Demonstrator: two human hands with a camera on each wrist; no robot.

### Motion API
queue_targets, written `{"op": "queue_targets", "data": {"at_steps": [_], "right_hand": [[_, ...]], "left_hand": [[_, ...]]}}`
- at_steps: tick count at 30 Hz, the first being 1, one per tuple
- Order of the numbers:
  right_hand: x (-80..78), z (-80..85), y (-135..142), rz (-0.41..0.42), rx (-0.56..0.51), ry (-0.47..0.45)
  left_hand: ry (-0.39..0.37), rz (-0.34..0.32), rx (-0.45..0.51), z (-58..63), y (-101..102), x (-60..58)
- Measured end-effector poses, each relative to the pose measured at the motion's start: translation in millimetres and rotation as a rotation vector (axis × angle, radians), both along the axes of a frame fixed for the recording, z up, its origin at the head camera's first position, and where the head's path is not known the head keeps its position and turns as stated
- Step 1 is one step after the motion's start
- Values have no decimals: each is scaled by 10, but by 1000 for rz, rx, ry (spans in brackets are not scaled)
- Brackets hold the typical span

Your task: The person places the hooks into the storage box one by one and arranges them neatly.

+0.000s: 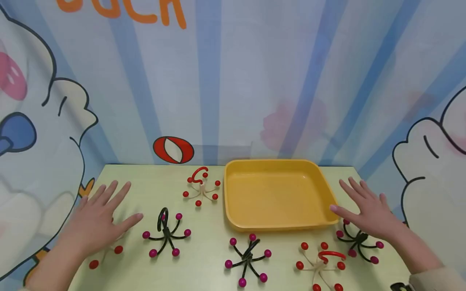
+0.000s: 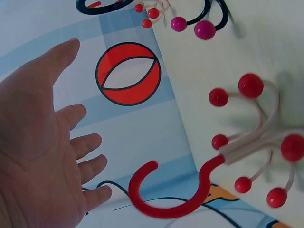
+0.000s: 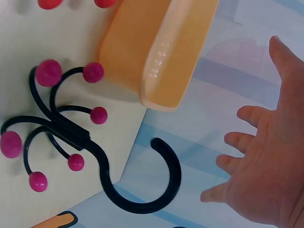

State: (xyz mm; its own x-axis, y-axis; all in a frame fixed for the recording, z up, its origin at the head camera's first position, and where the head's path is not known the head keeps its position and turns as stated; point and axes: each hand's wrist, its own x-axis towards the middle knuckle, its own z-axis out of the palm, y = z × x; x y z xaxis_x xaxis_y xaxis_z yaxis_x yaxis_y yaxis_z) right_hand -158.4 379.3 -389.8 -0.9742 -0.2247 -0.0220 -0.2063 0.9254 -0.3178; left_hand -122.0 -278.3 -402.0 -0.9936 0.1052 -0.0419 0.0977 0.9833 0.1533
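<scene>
My left hand [image 1: 95, 220] is spread above a cream multi-prong hook hanger with red ball tips, which it partly hides; the left wrist view shows that hanger's red hook [image 2: 166, 209]. Right of that hand stands a black hook hanger [image 1: 166, 233] with magenta balls. My right hand [image 1: 371, 208], also spread, hovers by the yellow tray's [image 1: 280, 228] right edge, over another black hanger [image 3: 71, 133]. A third black hanger [image 1: 247, 258] is front centre. One cream hanger [image 1: 320, 268] lies front right, another [image 1: 201, 190] left of the tray. Both hands hold nothing.
The hangers and tray rest on a pale table [image 1: 204, 270]. Behind it and at both sides rises a blue striped printed cloth [image 1: 233, 81] with cartoon figures. A small dark object [image 1: 399, 286] shows at the lower right edge.
</scene>
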Motion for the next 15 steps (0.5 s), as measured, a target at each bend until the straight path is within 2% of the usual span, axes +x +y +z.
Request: {"op": "queue_targets", "data": {"at_steps": [7, 12, 15], "right_hand": [[-217, 205, 47, 29, -86, -118], [-334, 279, 87, 12, -42, -159], [-399, 296, 112, 8, 3, -168]], "left_hand": [[10, -59, 10, 129, -173, 44], [58, -101, -6, 201, -292, 77], [54, -102, -28, 230, -362, 95]]}}
